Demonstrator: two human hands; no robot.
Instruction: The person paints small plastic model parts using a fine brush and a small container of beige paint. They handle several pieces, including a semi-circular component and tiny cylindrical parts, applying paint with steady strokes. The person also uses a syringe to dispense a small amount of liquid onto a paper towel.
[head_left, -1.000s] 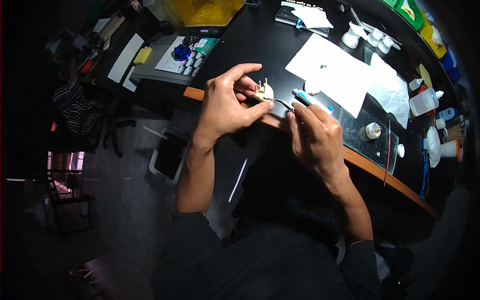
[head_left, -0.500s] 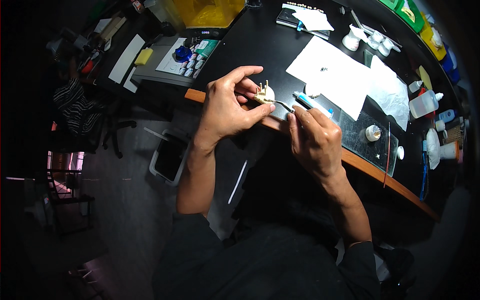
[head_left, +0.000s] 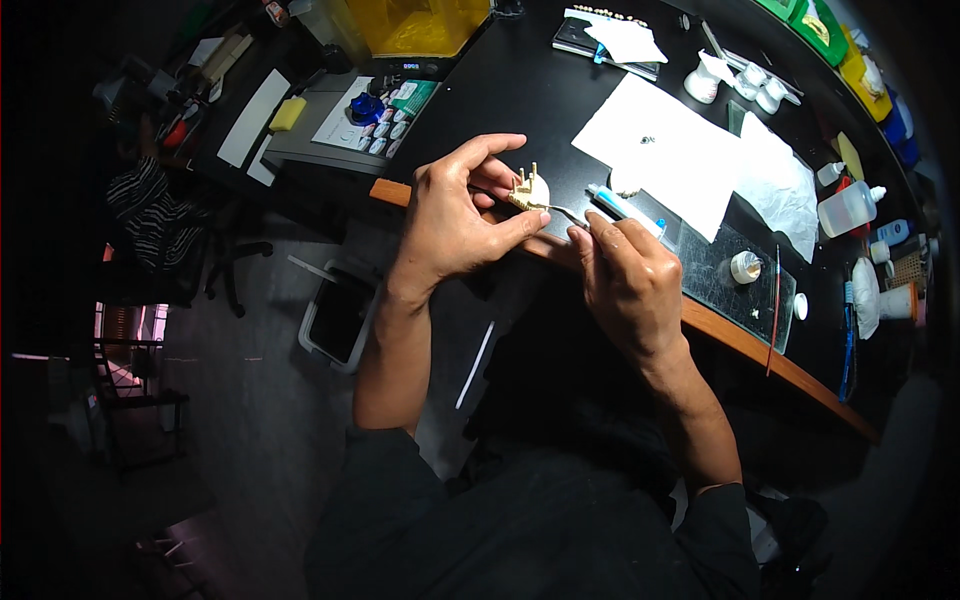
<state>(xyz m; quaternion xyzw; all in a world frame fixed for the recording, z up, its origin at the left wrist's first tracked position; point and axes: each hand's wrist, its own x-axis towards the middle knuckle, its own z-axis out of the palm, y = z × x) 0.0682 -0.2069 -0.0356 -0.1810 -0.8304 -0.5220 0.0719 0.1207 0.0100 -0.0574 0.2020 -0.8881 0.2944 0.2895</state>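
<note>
Between the thumb and fingers of my left hand (head_left: 445, 220), a small cream-coloured piece like a dental model (head_left: 532, 192) is held up, with several thin pegs rising from it. My right hand (head_left: 637, 285) pinches a thin metal hand tool (head_left: 567, 211), whose bent tip meets the model's right edge near my left thumb. Both hands are over the front edge of the black bench (head_left: 500, 100). Just beyond my right fingers lies a white and blue tube (head_left: 622, 208). Part of the model is hidden by my left fingers.
White paper (head_left: 660, 140) covers the bench's middle. To the right are a glass plate (head_left: 700, 262), an open small jar (head_left: 746, 266), a thin brush (head_left: 775, 320) overhanging the wooden edge (head_left: 740, 327), and a clear squeeze bottle (head_left: 848, 211). A bin (head_left: 340, 318) stands on the floor.
The model has tipped slightly in my left hand. My right thumb and the tool have shifted a little, with the tip still at the model's edge.
</note>
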